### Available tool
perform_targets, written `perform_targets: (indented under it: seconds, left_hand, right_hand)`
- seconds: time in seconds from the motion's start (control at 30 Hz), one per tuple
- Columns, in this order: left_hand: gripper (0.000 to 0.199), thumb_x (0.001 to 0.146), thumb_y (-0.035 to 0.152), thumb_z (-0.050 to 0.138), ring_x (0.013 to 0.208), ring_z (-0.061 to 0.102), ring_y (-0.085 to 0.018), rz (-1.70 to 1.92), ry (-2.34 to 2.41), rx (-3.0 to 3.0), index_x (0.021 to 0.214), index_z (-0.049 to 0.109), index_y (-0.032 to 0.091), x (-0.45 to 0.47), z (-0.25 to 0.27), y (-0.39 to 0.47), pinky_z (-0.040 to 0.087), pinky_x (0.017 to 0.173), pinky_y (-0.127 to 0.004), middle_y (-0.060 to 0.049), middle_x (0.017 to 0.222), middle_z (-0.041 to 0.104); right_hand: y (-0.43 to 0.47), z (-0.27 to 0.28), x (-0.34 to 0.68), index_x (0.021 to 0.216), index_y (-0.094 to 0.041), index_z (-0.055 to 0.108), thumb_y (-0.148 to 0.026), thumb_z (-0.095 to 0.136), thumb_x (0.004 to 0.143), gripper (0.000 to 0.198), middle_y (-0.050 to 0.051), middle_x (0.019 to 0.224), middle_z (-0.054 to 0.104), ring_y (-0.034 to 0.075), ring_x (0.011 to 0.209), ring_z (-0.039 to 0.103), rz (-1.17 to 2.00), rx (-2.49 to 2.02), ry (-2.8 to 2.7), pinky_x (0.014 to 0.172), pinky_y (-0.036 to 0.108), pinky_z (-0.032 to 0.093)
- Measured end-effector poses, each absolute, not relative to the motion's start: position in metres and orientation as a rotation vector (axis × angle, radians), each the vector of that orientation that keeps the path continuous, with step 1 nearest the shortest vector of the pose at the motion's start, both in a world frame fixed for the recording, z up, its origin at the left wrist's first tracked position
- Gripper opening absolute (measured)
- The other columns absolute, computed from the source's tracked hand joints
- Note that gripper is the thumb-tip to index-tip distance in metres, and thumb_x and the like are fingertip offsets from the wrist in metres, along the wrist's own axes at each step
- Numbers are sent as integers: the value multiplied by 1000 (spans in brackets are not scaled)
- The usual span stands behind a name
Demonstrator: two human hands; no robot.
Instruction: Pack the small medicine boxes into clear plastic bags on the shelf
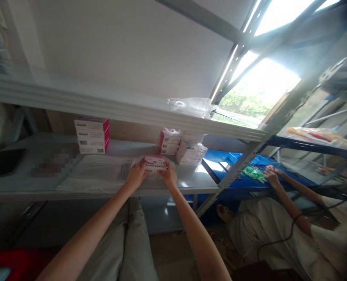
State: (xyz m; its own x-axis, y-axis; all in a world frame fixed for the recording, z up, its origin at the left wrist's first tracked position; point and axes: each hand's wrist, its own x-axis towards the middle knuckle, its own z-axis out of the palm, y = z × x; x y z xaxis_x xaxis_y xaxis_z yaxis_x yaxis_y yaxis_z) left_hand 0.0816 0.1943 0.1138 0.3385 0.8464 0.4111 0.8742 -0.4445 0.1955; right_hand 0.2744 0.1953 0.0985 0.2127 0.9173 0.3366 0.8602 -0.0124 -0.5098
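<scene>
Left hand (136, 176) and right hand (169, 175) clasp opposite ends of the box (155, 165) between them over the shelf (201, 182), presumably to steady it, while a stack (89, 136) left of the hands and wrapped boxes (190, 152) beyond the right apparently stand back for working room.

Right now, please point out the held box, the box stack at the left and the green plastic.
Held box (155, 165): head view, front side.
Box stack (89, 137): head view, white labelled side.
Green plastic (254, 174): head view, crumpled middle.
</scene>
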Motion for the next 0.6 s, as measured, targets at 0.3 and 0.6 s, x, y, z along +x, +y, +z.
perform_targets:
  seconds: [0.3, 0.6]
  left_hand:
    - [18, 87, 17, 57, 95, 66, -25, -420, -986, -2571, 102, 67, 15, 64, 141, 180, 30, 107, -50, -9, 87, 73]
    - [21, 83, 3, 52, 89, 63, -19, -322, -847, -2348, 90, 69, 13, 41, 184, 172, 19, 116, -47, -6, 83, 70]
  right_hand:
    - [168, 160, 296, 106, -12, 66, -10, 44, 91, 27, 17, 109, 65, 27, 111, 53, -648, -1855, -2449, 84, 37, 45]
    - [167, 195, 316, 91, -15, 73, -18, 50, 90, 23, 16, 108, 65, 28, 102, 53, -996, -1762, -2587, 83, 41, 44]
